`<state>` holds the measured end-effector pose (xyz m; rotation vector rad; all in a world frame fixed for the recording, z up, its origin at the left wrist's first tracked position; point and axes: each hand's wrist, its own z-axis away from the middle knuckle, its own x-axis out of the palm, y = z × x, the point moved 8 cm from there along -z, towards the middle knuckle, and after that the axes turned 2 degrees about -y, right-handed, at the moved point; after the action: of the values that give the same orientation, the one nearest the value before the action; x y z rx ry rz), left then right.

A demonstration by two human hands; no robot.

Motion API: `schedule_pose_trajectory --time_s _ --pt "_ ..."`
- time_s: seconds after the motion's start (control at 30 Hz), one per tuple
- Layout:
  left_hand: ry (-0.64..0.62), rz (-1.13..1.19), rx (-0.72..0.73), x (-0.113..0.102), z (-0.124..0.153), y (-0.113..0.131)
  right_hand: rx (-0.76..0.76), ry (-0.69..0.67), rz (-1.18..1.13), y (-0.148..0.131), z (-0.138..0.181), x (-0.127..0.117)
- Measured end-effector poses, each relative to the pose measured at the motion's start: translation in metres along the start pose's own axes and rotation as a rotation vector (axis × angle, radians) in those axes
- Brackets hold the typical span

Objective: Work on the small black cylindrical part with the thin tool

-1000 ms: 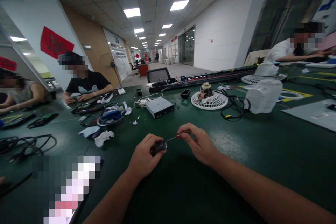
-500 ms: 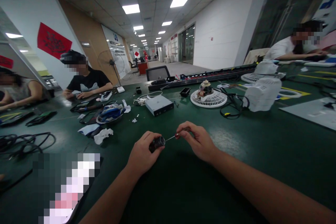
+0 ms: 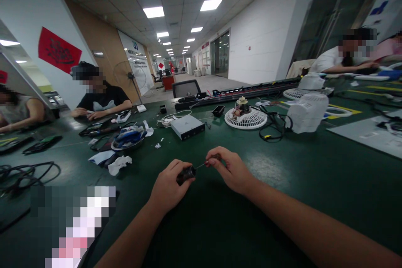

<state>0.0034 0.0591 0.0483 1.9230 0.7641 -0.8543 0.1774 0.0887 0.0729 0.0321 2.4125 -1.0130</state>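
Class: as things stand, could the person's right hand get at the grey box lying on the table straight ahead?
Probably not at once: the right hand grips a small screwdriver, though bare table lies before the grey box.

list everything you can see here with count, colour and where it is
table: 1, dark green, fills the foreground
small cylinder part: 1, black, in left hand
screwdriver: 1, thin, red grip, in right hand, tip at the cylinder
drive box: 1, grey, table centre
fan grille with motor: 1, white, right of the box
fan housing: 1, white, far right
cables: a bundle, black, far left
crumpled tissue: 1, white, left of hands
other people: 4, seated around the table
left hand; right hand: 2, bare, bottom centre
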Motion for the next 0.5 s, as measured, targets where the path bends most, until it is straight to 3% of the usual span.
schedule_pose_trajectory --time_s 0.27,0.5 --pt "-0.013 -0.028 -0.053 0.0 0.001 -0.003 -0.045 -0.033 0.064 -0.004 -0.001 0.006" --pt "-0.018 -0.065 -0.112 0.002 0.001 -0.011 -0.184 0.148 0.135 -0.019 0.001 -0.013"
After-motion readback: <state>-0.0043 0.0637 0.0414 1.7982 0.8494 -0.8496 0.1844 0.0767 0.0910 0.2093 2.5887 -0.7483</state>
